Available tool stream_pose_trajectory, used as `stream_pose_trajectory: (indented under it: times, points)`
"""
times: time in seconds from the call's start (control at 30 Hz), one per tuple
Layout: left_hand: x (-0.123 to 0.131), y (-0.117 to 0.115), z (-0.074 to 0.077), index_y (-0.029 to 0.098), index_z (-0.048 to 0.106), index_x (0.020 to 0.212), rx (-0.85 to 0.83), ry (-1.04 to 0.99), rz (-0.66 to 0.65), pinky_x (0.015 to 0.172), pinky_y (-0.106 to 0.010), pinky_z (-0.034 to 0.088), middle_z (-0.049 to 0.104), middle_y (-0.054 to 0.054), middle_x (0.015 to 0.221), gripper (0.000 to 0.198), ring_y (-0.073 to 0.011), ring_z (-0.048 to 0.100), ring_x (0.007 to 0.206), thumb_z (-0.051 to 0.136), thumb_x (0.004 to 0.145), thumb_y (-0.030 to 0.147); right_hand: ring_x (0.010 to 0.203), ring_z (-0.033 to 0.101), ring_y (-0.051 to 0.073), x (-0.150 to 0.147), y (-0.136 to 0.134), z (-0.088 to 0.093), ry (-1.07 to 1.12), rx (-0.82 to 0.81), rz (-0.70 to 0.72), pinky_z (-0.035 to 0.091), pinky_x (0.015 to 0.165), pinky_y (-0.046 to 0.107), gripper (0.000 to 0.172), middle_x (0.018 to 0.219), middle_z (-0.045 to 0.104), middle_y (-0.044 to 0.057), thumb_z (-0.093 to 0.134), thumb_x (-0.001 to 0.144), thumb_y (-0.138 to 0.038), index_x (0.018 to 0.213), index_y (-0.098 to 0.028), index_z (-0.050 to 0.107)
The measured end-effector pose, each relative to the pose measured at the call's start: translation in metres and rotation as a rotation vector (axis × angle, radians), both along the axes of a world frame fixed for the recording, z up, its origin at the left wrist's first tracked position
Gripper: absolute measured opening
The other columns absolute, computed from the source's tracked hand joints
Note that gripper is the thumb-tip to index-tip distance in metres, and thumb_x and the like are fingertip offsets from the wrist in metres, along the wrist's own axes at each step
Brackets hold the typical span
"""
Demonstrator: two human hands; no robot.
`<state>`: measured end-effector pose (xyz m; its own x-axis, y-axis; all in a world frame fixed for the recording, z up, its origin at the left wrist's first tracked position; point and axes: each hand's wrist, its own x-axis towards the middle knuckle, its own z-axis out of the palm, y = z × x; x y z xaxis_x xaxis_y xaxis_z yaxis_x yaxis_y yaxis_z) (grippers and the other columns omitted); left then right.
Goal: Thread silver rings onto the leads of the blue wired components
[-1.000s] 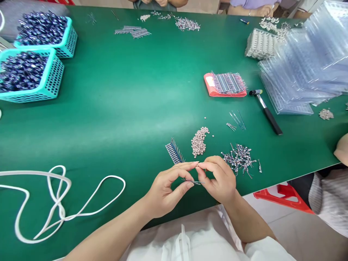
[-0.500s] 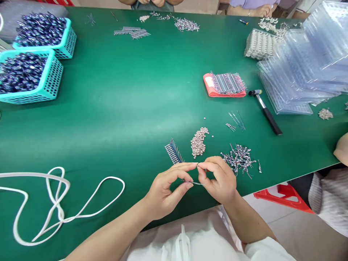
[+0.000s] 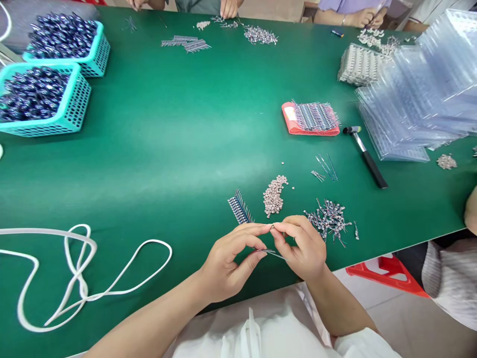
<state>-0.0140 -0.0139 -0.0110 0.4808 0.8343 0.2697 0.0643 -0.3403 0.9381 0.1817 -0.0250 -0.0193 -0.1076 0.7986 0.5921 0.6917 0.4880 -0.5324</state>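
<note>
My left hand (image 3: 229,263) pinches a thin wire-leaded part (image 3: 274,254) between thumb and finger, its leads pointing right. My right hand (image 3: 303,246) is closed in a pinch on a tiny piece (image 3: 272,226), too small to name, and the left index fingertip meets it there. Just beyond the fingers lie a pile of small round beige washers (image 3: 274,196) and a row of blue-bodied leaded components (image 3: 240,208), partly behind my left hand. To the right of my right hand is a heap of loose leaded components (image 3: 330,219).
A black-handled hammer (image 3: 368,159) lies right of a red-banded component bundle (image 3: 312,118). Clear plastic trays (image 3: 413,104) are stacked at right. Teal baskets (image 3: 76,104) of dark parts stand at left, with a white cord (image 3: 108,293) nearer me. Co-workers' hands (image 3: 229,8) are across the green table.
The view has shifted slightly. My hands keep their pinches, and the leads in my left hand now show further to the right. A co-worker's hands across the table have moved apart.
</note>
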Motion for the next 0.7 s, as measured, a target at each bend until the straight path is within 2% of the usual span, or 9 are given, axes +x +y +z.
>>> stream_pose_trajectory:
  times: [0.2,0.33,0.4,0.53,0.7]
  points:
    - [0.001,0.0,0.001,0.019,0.066,0.097,0.003,-0.016,0.011,0.102,-0.046,0.052,0.073,-0.016,0.121,0.018,-0.0262,0.068,0.114,0.06,0.088,0.005,0.072,0.068,0.015,0.0,0.0,0.0,-0.007,0.006,0.009,0.056,0.063,0.029,0.02,0.083,0.071,0.003,0.064,0.086,-0.011,0.102,-0.023,0.067]
    - [0.001,-0.001,0.002,0.019,0.067,0.095,-0.059,-0.051,0.02,0.102,-0.045,0.051,0.075,-0.015,0.118,0.015,-0.0252,0.069,0.11,0.061,0.088,0.006,0.071,0.068,0.015,-0.001,0.0,0.001,-0.009,0.007,0.022,0.056,0.063,0.029,0.02,0.083,0.07,0.004,0.064,0.085,-0.011,0.101,-0.023,0.067]
    - [0.0,-0.001,0.003,0.019,0.067,0.093,-0.167,-0.089,0.024,0.101,-0.043,0.051,0.075,-0.013,0.116,0.012,-0.0239,0.069,0.11,0.062,0.089,0.008,0.07,0.067,0.015,-0.001,0.001,0.002,-0.009,0.007,0.027,0.056,0.062,0.029,0.019,0.082,0.07,0.004,0.065,0.085,-0.011,0.1,-0.023,0.067]
    - [0.001,0.001,0.005,0.018,0.068,0.087,-0.527,-0.259,0.059,0.09,-0.034,0.058,0.077,-0.01,0.109,0.003,-0.0217,0.071,0.104,0.067,0.09,0.017,0.069,0.066,0.014,0.0,0.0,0.004,0.075,-0.028,0.046,0.055,0.059,0.026,0.018,0.082,0.069,0.003,0.065,0.085,-0.011,0.098,-0.023,0.067]
    - [0.005,0.005,0.005,0.016,0.068,0.079,-0.741,-0.363,0.182,0.079,-0.03,0.06,0.077,-0.006,0.087,0.017,-0.0176,0.073,0.082,0.078,0.081,0.03,0.065,0.064,0.012,-0.001,-0.006,0.011,0.249,-0.206,0.089,0.053,0.056,0.024,0.014,0.079,0.066,0.0,0.063,0.087,-0.012,0.094,-0.024,0.067]
